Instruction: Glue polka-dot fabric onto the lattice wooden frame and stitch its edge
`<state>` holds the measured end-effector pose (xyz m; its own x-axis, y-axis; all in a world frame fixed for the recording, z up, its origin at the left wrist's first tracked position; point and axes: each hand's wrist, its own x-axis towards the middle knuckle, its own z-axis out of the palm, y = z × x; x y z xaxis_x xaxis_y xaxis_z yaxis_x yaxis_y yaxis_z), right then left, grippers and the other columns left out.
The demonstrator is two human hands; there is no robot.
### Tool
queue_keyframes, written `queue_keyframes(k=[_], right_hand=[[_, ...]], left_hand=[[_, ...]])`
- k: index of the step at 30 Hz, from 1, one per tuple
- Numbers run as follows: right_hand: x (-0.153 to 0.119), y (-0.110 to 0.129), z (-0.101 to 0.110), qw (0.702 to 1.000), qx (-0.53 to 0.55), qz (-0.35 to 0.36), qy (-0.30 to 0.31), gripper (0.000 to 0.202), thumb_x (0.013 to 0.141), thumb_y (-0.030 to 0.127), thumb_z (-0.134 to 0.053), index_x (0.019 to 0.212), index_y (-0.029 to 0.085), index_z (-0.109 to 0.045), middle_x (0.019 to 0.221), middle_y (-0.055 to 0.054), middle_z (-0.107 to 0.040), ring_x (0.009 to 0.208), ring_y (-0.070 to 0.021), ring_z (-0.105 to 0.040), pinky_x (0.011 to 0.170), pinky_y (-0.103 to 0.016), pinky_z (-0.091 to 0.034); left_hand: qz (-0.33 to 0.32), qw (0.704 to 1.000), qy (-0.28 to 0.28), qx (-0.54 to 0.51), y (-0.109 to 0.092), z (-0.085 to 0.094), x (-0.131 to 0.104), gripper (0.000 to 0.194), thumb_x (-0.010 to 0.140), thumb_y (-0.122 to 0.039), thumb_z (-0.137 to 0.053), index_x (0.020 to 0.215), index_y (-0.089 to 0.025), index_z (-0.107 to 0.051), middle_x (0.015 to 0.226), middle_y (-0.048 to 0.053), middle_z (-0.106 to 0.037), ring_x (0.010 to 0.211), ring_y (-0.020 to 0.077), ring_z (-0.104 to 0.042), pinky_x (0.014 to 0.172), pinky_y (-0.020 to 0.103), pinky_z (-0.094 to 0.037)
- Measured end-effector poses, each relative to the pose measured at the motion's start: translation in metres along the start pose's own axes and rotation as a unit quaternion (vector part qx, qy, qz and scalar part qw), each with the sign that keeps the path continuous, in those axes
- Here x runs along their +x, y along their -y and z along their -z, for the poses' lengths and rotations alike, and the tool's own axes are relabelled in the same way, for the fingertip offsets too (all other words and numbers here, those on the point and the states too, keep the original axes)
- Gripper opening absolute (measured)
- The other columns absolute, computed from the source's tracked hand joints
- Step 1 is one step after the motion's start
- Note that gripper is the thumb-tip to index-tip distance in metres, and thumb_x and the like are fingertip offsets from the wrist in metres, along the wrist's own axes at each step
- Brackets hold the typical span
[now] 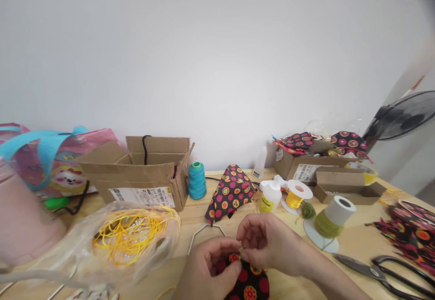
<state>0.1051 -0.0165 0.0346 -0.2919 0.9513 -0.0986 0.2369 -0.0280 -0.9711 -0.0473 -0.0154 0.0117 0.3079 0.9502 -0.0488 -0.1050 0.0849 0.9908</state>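
Since cloth [250, 291] looks limp, hold its edge | left fingers [232, 273] pinch it | right fingers [252, 256] bunched, pinch unclear | bottom centre

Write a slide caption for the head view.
Left hand and right hand at patterned fabric, between yellow cord and scissors.

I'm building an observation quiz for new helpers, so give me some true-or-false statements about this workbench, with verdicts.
1. The left hand holds a patterned fabric piece, with the right hand at its upper edge. True.
2. The teal thread cone lies on its side. False: the teal thread cone stands upright.
3. The yellow cord tangle is in clear plastic. True.
4. The scissors are inside a cardboard box. False: the scissors lie on the table.
5. The pink-and-blue bag is against the wall side, at the left. True.
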Motion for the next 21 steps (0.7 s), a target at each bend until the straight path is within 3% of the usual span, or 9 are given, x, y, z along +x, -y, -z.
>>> queue_keyframes(k=[5,8,10,14,17,21], right_hand=[[0.002,-0.008,0.002,0.998,0.052,-0.038,-0.001,0.02,0.058,0.009,-0.06,0.076,0.015,-0.057,0.053,0.008,-0.054,0.044,-0.0038,-0.046,0.044,-0.015,-0.034],[0.005,-0.014,0.003,0.992,0.103,-0.07,0.016,0.019,0.054,0.01,-0.063,0.071,0.015,-0.057,0.052,0.007,-0.056,0.045,-0.0042,-0.048,0.046,-0.016,-0.036],[0.007,-0.019,0.004,0.988,0.128,-0.083,0.01,0.019,0.052,0.011,-0.065,0.068,0.014,-0.056,0.052,0.007,-0.057,0.045,-0.0045,-0.049,0.047,-0.016,-0.036],[0.01,-0.024,0.003,0.988,0.134,-0.079,-0.004,0.022,0.051,0.01,-0.064,0.07,0.015,-0.055,0.053,0.005,-0.058,0.047,-0.0051,-0.049,0.047,-0.017,-0.036],[0.009,-0.025,0.003,0.99,0.116,-0.076,-0.014,0.021,0.051,0.01,-0.063,0.07,0.015,-0.054,0.052,0.006,-0.057,0.046,-0.0051,-0.048,0.046,-0.017,-0.035],[0.007,-0.024,0.003,0.992,0.109,-0.062,-0.008,0.019,0.053,0.01,-0.061,0.07,0.015,-0.054,0.053,0.006,-0.056,0.046,-0.005,-0.047,0.046,-0.017,-0.036]], left_hand=[[0.022,0.998,0.043,0.036,0.001,0.003,0.001,0.032,0.057,-0.005,-0.057,0.084,-0.021,-0.05,0.064,-0.002,-0.069,0.061,0.0127,-0.063,0.057,0.02,-0.047],[-0.018,0.992,0.067,0.107,0.001,0.007,0.003,0.024,0.063,-0.008,-0.053,0.082,-0.022,-0.049,0.073,0.0,-0.066,0.07,0.0152,-0.064,0.065,0.025,-0.05],[-0.093,0.966,0.073,0.23,-0.002,0.011,0.003,0.015,0.066,-0.01,-0.053,0.075,-0.021,-0.055,0.09,0.005,-0.064,0.086,0.0196,-0.062,0.078,0.033,-0.048],[-0.206,0.868,0.075,0.445,-0.007,0.017,0.004,0.014,0.069,-0.013,-0.053,0.068,-0.023,-0.063,0.113,0.007,-0.056,0.106,0.0254,-0.052,0.087,0.04,-0.043],[-0.226,0.834,0.085,0.495,-0.006,0.018,0.005,0.015,0.073,-0.016,-0.051,0.07,-0.023,-0.064,0.115,0.007,-0.055,0.105,0.0249,-0.053,0.084,0.038,-0.046],[-0.247,0.81,0.089,0.524,-0.006,0.017,0.004,0.016,0.076,-0.018,-0.049,0.07,-0.023,-0.063,0.116,0.007,-0.055,0.104,0.0242,-0.053,0.082,0.038,-0.048]])
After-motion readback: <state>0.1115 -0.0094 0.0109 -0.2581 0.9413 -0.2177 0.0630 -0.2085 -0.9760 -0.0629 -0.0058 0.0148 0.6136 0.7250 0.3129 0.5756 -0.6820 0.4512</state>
